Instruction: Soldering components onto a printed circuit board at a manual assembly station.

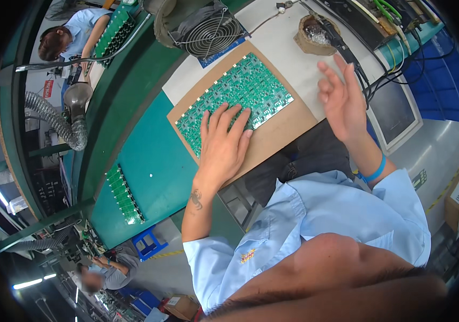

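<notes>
A green circuit board panel (264, 88), populated with small parts, lies on a brown cardboard sheet (288, 126). My left hand (223, 142) rests on the panel's near edge, fingers spread and palm down, holding nothing. My right hand (345, 104) is raised to the right of the cardboard, fingers apart and partly bent, with nothing visible in it. Just beyond its fingertips runs a black-handled tool with a cord (339, 45), its end over a brown pot of shiny metal shavings (315, 37).
A black fan with a wire guard (213, 36) stands behind the panel. On the green mat (149, 161) at left lies a strip of smaller green boards (124, 194). Cables (401, 59) crowd the far right. Co-workers (79, 35) sit at the upper and lower left.
</notes>
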A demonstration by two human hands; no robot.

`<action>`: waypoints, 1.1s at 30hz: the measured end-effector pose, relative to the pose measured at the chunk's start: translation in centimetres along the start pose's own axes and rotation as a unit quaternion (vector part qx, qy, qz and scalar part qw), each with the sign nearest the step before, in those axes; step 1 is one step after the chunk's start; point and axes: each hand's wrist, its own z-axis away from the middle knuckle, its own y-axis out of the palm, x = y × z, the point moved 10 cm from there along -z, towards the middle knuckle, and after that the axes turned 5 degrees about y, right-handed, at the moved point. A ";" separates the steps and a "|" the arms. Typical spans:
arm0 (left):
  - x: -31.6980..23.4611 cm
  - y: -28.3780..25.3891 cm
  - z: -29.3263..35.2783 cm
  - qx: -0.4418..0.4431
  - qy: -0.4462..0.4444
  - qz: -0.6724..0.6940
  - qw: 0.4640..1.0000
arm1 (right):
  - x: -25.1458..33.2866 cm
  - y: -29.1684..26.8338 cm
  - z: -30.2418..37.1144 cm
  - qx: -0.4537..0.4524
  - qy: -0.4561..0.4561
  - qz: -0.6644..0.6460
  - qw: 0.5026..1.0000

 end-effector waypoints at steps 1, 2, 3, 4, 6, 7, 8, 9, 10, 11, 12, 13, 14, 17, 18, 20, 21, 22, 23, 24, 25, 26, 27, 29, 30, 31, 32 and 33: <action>-0.1 -0.2 -0.4 0.000 -0.003 -0.005 1.000 | 0.4 -0.9 -0.8 -0.012 -0.025 -0.013 1.000; -0.2 -0.3 -0.7 0.000 -0.006 -0.011 1.000 | 0.8 -1.6 -1.4 -0.025 -0.049 -0.026 0.998; -0.3 -0.4 -0.9 0.003 -0.009 -0.009 1.000 | 0.9 -1.9 -2.1 -0.027 -0.045 -0.027 0.998; -0.2 -0.5 -1.0 0.011 -0.014 -0.011 1.000 | 1.6 -1.7 -2.6 -0.013 -0.072 -0.012 0.997; -0.3 -0.4 -1.2 0.031 -0.019 -0.011 0.999 | 3.3 -1.5 -2.9 0.010 -0.128 0.020 0.991; -0.4 -0.2 -1.5 0.040 -0.020 -0.011 0.999 | 4.1 -1.4 -2.7 0.022 -0.157 0.036 0.987; -0.4 0.0 -1.7 0.043 -0.023 -0.009 0.999 | 4.4 -1.8 -2.6 0.020 -0.154 0.036 0.987; -0.8 -0.3 -2.1 0.019 -0.010 -0.004 1.000 | 5.6 -1.6 -2.0 0.047 -0.188 0.061 0.979; -1.3 -0.6 -2.6 -0.006 0.004 0.001 1.000 | 6.9 -1.4 -1.1 0.074 -0.223 0.086 0.968; -1.7 -0.9 -3.1 -0.030 0.018 0.007 0.999 | 8.1 -1.2 -0.1 0.100 -0.258 0.111 0.955; -2.1 -1.1 -3.7 -0.054 0.033 0.013 0.998 | 9.0 -0.9 0.9 0.126 -0.291 0.136 0.939; -2.4 -0.8 -4.4 -0.051 0.031 0.014 0.998 | 9.3 -1.1 1.2 0.123 -0.289 0.136 0.940; -2.9 -0.7 -5.3 -0.061 0.047 0.015 0.997 | 9.3 -1.1 1.6 0.105 -0.288 0.201 0.931; -4.3 -0.1 -7.4 -0.095 0.094 0.019 0.991 | 9.2 -1.4 1.8 0.053 -0.275 0.391 0.877; -4.3 0.2 -7.7 -0.092 0.096 0.022 0.991 | 9.4 -1.7 2.0 0.050 -0.274 0.392 0.877; -3.9 1.2 -7.8 -0.088 0.093 0.039 0.991 | 9.5 -1.5 2.8 0.072 -0.302 0.423 0.851; -3.7 1.6 -7.7 -0.086 0.090 0.048 0.991 | 9.5 -1.4 3.1 0.085 -0.315 0.438 0.838; -3.6 1.9 -7.8 -0.084 0.087 0.056 0.991 | 9.5 -1.1 3.4 0.097 -0.328 0.452 0.824; -3.6 2.0 -7.9 -0.083 0.086 0.058 0.991 | 9.5 -1.3 3.5 0.097 -0.326 0.453 0.824; -3.6 1.9 -7.9 -0.082 0.083 0.058 0.991 | 9.6 -1.4 3.5 0.094 -0.320 0.452 0.827; -3.6 1.8 -7.9 -0.081 0.080 0.059 0.992 | 9.7 -1.5 3.5 0.091 -0.314 0.451 0.831; -3.5 1.7 -7.9 -0.080 0.077 0.059 0.992 | 9.7 -1.6 3.5 0.089 -0.308 0.450 0.834; -3.5 1.7 -7.9 -0.080 0.074 0.059 0.992 | 9.7 -1.6 3.4 0.088 -0.302 0.448 0.837; -3.4 1.7 -7.9 -0.084 0.076 0.061 0.992 | 9.5 -1.6 3.0 0.081 -0.304 0.460 0.830; -3.4 1.7 -8.0 -0.088 0.077 0.063 0.991 | 9.3 -1.7 2.8 0.075 -0.306 0.470 0.824; -3.4 1.7 -8.0 -0.092 0.079 0.064 0.991 | 9.2 -1.6 2.6 0.069 -0.308 0.481 0.818; -3.4 1.6 -7.9 -0.096 0.081 0.066 0.990 | 9.2 -1.6 2.6 0.063 -0.311 0.491 0.811; -3.4 1.6 -7.9 -0.099 0.081 0.066 0.990 | 9.2 -1.4 2.6 0.066 -0.312 0.492 0.810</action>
